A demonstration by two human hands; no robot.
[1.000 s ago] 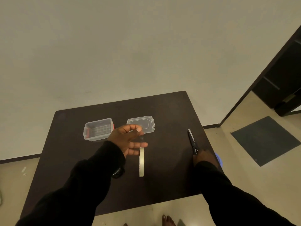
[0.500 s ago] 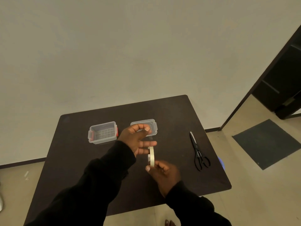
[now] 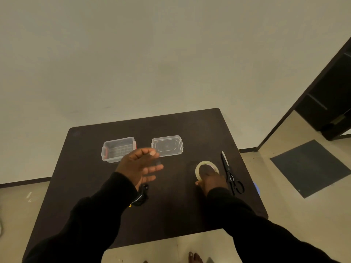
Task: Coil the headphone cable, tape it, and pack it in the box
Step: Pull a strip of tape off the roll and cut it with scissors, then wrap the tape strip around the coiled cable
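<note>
Left hand (image 3: pixel 140 166) raised above the table (image 3: pixel 91 168), palm side-on, fingers loosely spread; a clear strip of tape (image 3: pixel 156 162) seems stuck at its fingertips, blurry. Right hand (image 3: pixel 211 182) grips the tape roll (image 3: pixel 206 168), which sits tilted on the table just left of the scissors (image 3: pixel 229 173). Coiled black headphone cable (image 3: pixel 141 196) lies on the table under the left wrist. Open clear box (image 3: pixel 118 149) far left, lid (image 3: pixel 167 145) beside it.

Right hand (image 3: pixel 212 182) on tape roll (image 3: pixel 206 168)
</note>
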